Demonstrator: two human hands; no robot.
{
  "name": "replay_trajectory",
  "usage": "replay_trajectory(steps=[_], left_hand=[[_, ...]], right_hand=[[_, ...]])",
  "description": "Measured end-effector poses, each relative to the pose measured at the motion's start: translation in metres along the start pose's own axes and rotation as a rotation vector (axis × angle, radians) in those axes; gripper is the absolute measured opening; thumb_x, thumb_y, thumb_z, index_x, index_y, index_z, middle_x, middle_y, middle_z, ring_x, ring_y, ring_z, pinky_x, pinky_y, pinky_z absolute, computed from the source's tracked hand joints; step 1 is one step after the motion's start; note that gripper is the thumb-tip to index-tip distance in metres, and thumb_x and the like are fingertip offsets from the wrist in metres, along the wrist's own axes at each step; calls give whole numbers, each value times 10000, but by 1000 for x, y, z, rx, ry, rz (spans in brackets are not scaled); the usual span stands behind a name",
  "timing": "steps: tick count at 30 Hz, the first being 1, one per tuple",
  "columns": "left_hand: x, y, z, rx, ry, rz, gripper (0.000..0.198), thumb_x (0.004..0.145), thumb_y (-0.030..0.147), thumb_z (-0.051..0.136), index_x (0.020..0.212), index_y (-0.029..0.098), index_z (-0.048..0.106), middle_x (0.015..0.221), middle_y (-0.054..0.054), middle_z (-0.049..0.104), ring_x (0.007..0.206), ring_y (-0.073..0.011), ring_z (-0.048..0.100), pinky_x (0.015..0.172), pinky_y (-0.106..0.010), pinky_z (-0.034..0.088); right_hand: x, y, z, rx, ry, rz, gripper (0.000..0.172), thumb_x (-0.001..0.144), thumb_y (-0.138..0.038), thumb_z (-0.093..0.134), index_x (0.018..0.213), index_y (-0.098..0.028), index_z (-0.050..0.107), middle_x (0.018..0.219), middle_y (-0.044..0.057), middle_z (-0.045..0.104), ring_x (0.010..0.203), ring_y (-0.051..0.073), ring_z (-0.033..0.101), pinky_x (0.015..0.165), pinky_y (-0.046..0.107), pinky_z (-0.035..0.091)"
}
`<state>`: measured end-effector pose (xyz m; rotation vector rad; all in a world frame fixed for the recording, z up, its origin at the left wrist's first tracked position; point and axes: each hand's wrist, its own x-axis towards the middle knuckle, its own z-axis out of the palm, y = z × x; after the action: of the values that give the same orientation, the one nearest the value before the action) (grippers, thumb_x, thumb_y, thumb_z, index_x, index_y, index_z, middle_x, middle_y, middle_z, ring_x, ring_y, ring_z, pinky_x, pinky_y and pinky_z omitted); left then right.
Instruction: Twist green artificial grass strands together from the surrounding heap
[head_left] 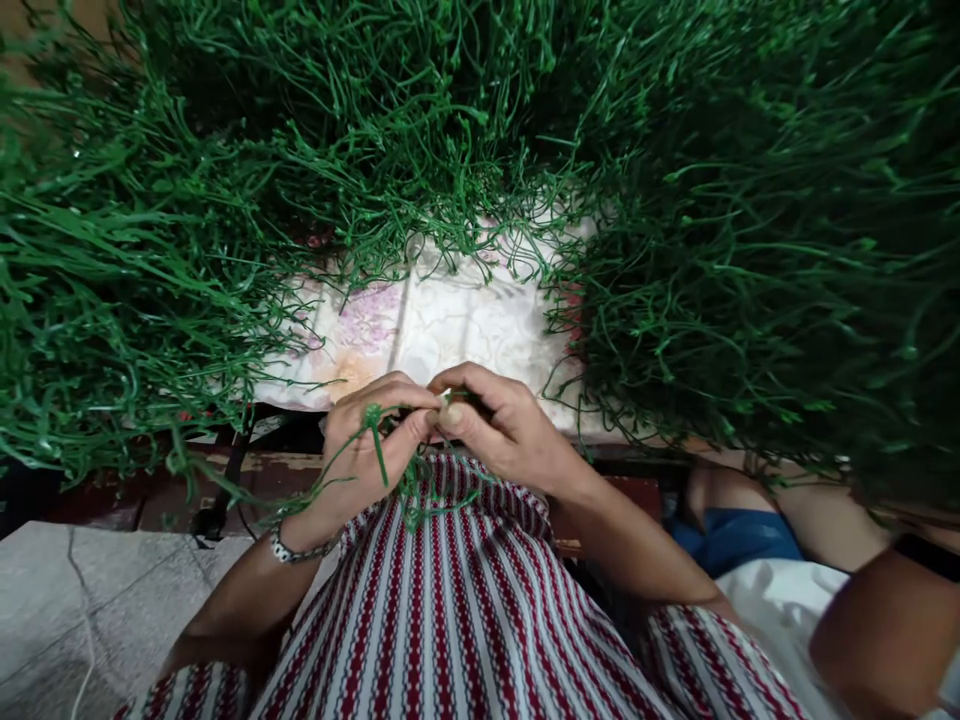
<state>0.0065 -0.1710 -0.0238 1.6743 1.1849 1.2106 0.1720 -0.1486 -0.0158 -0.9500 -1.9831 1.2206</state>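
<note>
A striped shirt (442, 630) in red, white and dark thread fills the near middle. Far beyond it, and largest of all, green stems (420, 110) lie in a thick, tangled heap across the far side and down both left and right, some spilling over the near edge. They rest on the desk (487, 330), whose pale cloth (367, 310) shows in the middle, with purple and orange flowers. Near left is a grey floor (45, 600). Near right sits another person, in blue shorts (750, 540) and a white top (780, 585), with a dark band (930, 556) on one arm. Brown, worn wood (169, 490) shows below the near left edge of the cloth.

In the middle, just over the near edge, the left hand (367, 440) and right hand (506, 425) meet at the fingertips. The left fingers are narrow, thumb against forefinger, with a few green strands (377, 445) caught in them and trailing near and left. The right fingers are narrow too, thumb and forefinger pinched on a white bit (445, 396), where the left fingertips also meet; whether it belongs to a strand I cannot tell. A bracelet (289, 548) circles the left wrist.
</note>
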Motion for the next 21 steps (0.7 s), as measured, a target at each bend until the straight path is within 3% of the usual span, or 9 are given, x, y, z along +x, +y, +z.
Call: replay_trajectory(steps=[3,5,8,13,17,21], left_hand=[[-2,-1,3,-22,84,-12,95,739,95,631,757,177,676,676,4,630,644,-111,581,608,-233,440],[-3,-1,3,-79,70,-52,95,730,100,643,752,182,687,670,4,632,635,-110,578,591,-229,432],[-4,-2,4,-295,60,-206,61,708,120,671,699,178,687,641,1,630,616,-110,571,568,-217,425],[-7,3,11,-638,172,-424,58,668,159,707,638,163,658,602,4,599,586,-99,539,543,-195,408],[-10,10,15,-709,178,-448,70,685,175,699,651,156,641,604,10,569,587,-94,517,553,-202,397],[-14,12,15,-588,169,-359,66,720,176,672,667,166,634,616,6,576,608,-110,535,590,-234,423]], right_hand=[[0,5,7,-21,-69,47,303,820,-428,587,830,-130,533,664,-33,469,591,70,404,536,188,303],[-2,7,8,-29,-88,46,301,836,-401,576,722,-136,490,629,-45,424,570,61,376,530,189,277],[-5,7,10,63,-104,-5,294,886,-312,517,658,-144,437,606,-53,377,545,50,354,527,185,273],[-9,5,18,211,-25,-112,241,896,-247,492,682,-135,484,634,-31,427,565,57,405,547,185,329],[-14,4,21,169,45,-197,217,889,-213,489,687,-136,508,626,-17,446,580,72,435,554,199,346],[-20,1,22,87,64,-229,226,874,-187,485,652,-151,478,597,-13,443,571,86,435,541,214,349]])
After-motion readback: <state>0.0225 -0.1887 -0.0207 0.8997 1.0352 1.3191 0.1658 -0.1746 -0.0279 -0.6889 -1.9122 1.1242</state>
